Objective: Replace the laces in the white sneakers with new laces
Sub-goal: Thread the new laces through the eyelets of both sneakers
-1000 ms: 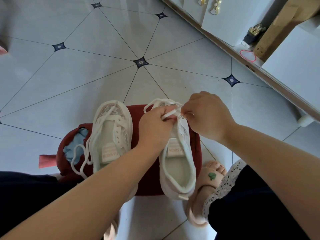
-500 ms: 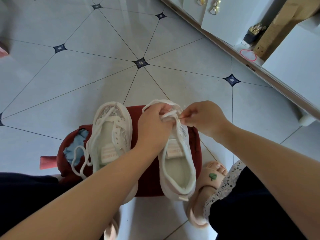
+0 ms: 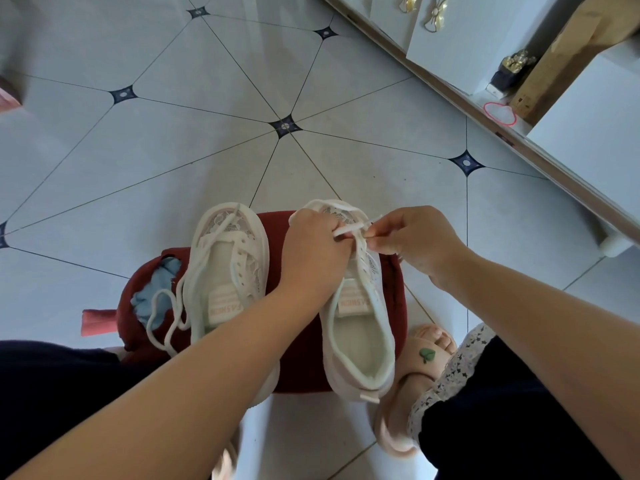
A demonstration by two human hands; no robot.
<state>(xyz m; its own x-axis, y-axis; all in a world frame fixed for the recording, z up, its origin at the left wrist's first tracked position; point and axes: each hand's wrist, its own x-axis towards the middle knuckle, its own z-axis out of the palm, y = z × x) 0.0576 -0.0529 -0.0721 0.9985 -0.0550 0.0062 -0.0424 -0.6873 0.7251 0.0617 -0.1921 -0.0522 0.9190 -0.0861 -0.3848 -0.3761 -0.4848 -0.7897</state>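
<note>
Two white sneakers stand side by side on a dark red stool [image 3: 304, 358], toes pointing away from me. The left sneaker [image 3: 227, 271] carries a white lace whose loose ends [image 3: 166, 320] trail off its left side. My left hand [image 3: 311, 251] lies over the front of the right sneaker [image 3: 360, 337], fingers curled round that shoe's white lace [image 3: 349, 228]. To the right of the toe, my right hand [image 3: 412, 233] pinches the lace's end between thumb and fingers. The right shoe's eyelets are mostly hidden by my left hand.
A blue cloth [image 3: 156, 292] shows through a tear in the stool's cover. My right foot in a pink slipper [image 3: 415, 368] stands beside the stool. A white cabinet [image 3: 568, 109] with a wooden base runs along the upper right. Grey tiled floor [image 3: 173, 140] spreads ahead.
My right hand has drawn away to the right of the shoe, pulling the lace end out from under my left hand. The left hand stays on the toe.
</note>
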